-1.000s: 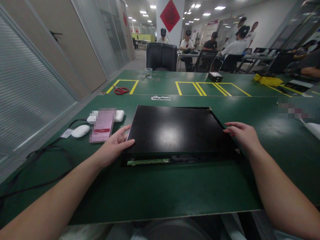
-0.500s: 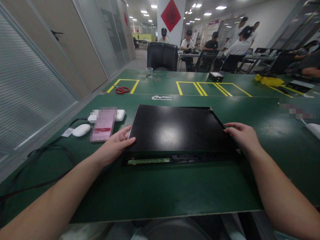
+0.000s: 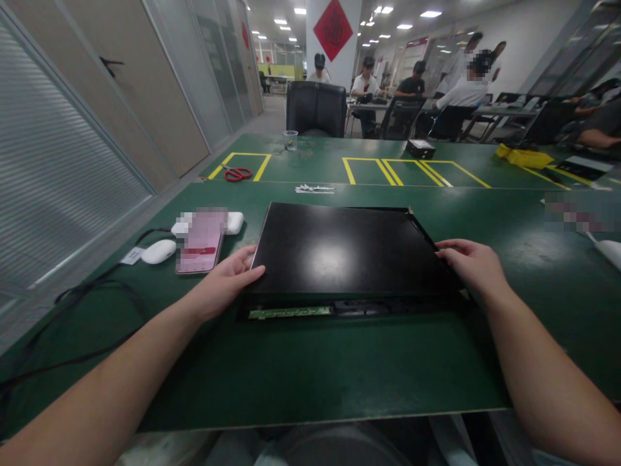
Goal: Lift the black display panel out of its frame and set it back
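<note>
A dark glossy screen panel point(image 3: 334, 249) lies over a shallow black frame point(image 3: 388, 308), slightly out of line with it. My left hand point(image 3: 230, 275) holds the panel's left edge, thumb on top and the other fingers at the side and underneath. At the right side, my right hand point(image 3: 468, 259) pinches the rim of the frame close to the panel's edge; its fingertips are partly hidden. A narrow green circuit board point(image 3: 290, 312) shows in the frame's near side, below the panel's front edge. The frame's far right corner sticks out beyond the panel.
Left of the panel are a phone point(image 3: 200, 249), a white mouse point(image 3: 158, 252) and black cables point(image 3: 104, 288). Farther back on the green table point(image 3: 339, 369) lie red scissors point(image 3: 237, 174), small white pieces point(image 3: 314, 189), a clear cup point(image 3: 290, 140) and a black box point(image 3: 420, 149). People sit beyond.
Almost nothing differs. Both hands keep their hold on the panel and frame, and the view has shifted very slightly.
</note>
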{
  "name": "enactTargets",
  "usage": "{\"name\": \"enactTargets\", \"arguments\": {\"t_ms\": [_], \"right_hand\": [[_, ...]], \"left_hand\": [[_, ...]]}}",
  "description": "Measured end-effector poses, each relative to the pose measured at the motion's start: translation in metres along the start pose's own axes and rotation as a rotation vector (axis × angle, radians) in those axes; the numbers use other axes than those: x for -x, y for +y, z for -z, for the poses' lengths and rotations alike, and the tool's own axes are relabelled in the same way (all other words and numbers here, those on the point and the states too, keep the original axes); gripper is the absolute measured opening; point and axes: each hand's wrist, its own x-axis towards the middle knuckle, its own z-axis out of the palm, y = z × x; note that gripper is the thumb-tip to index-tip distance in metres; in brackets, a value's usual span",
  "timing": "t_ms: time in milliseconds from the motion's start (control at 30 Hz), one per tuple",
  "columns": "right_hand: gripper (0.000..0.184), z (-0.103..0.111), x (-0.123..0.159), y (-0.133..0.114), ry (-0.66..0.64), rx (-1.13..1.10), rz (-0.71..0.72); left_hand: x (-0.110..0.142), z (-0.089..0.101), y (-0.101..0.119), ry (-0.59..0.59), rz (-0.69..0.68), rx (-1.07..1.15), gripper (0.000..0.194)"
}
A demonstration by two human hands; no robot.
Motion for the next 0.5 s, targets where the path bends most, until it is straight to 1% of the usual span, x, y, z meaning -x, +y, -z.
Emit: {"name": "enactTargets", "arguments": {"t_ms": [133, 267, 500], "right_hand": [[0.023, 0.0005, 0.0001, -0.0015, -0.023, 0.014, -0.032], [0.025, 0.0013, -0.0002, -0.0005, -0.04, 0.017, -0.03], [0.026, 0.0006, -0.0028, 0.0049, -0.046, 0.032, 0.017]], "left_hand": [[0.0006, -0.0011, 0.0009, 0.006, 0.019, 0.004, 0.067], [0.0016, -0.0011, 0.0016, 0.024, 0.034, 0.02, 0.072], [0.0002, 0.0006, -0.0016, 0.036, 0.02, 0.033, 0.066]]}}
